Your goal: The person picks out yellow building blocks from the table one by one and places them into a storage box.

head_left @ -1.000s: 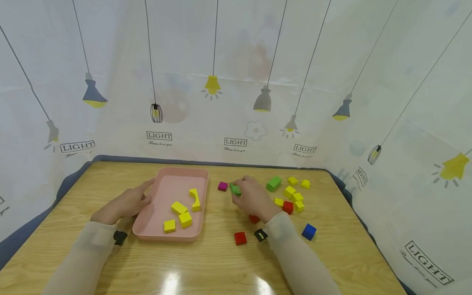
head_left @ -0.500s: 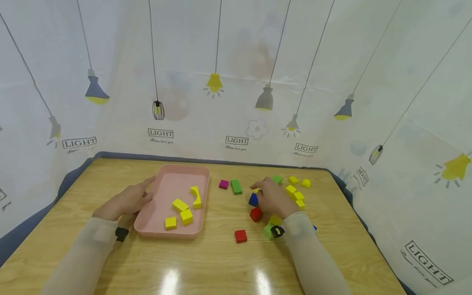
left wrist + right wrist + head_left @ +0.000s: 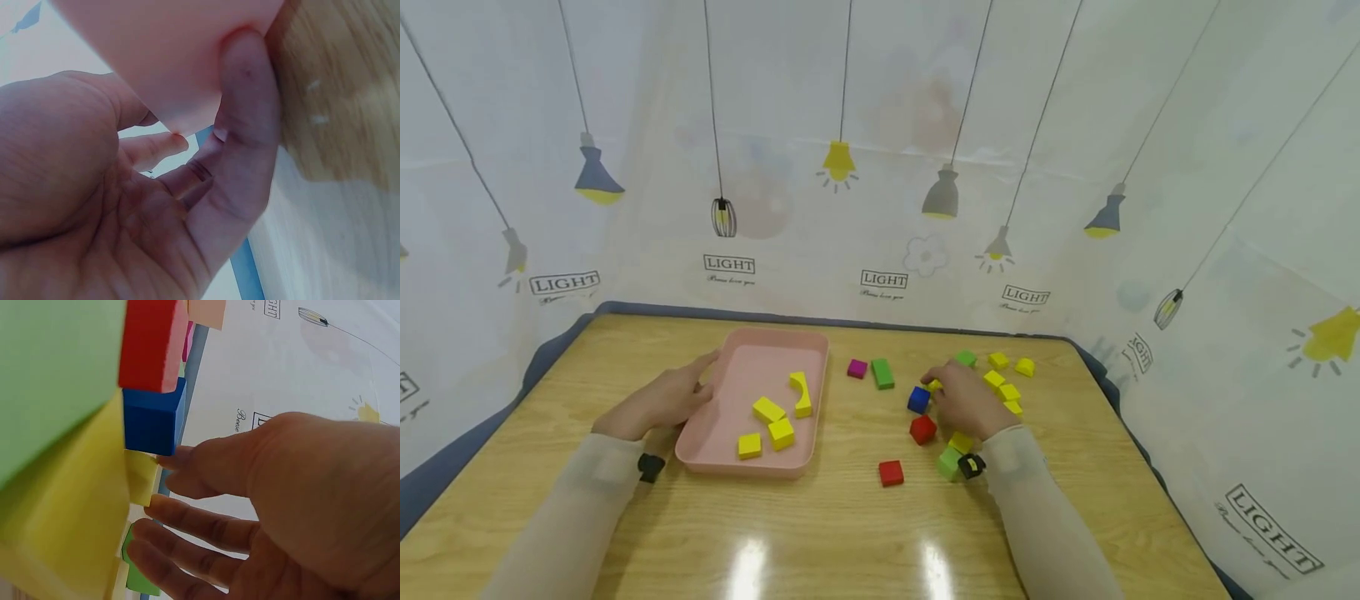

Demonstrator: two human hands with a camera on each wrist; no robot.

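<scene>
In the head view my left hand (image 3: 658, 400) grips the left side of a pink tray (image 3: 700, 457), thumb over its rim. The left wrist view shows fingers pressed against the tray's outer wall (image 3: 169, 56). Several yellow blocks (image 3: 781, 433) lie inside the tray, one with a curved cut-out. On the right, my right hand (image 3: 966, 398) reaches down among loose blocks. Its thumb and index finger pinch a small yellow block (image 3: 141, 478), seen in the right wrist view. Right beside it sits a blue block (image 3: 919, 400), with a red block (image 3: 922, 429) nearer me.
A magenta block (image 3: 857, 368) and a green block (image 3: 883, 374) lie right of the tray. Several yellow blocks (image 3: 1009, 392) are grouped beyond the right hand. A light green block (image 3: 950, 463) sits near the right wrist, and a red block (image 3: 891, 473) toward the front.
My right hand has let go of the green block beside the magenta one and moved right to the yellow block. The blue block near it has come into view. The left hand stays at the tray.
</scene>
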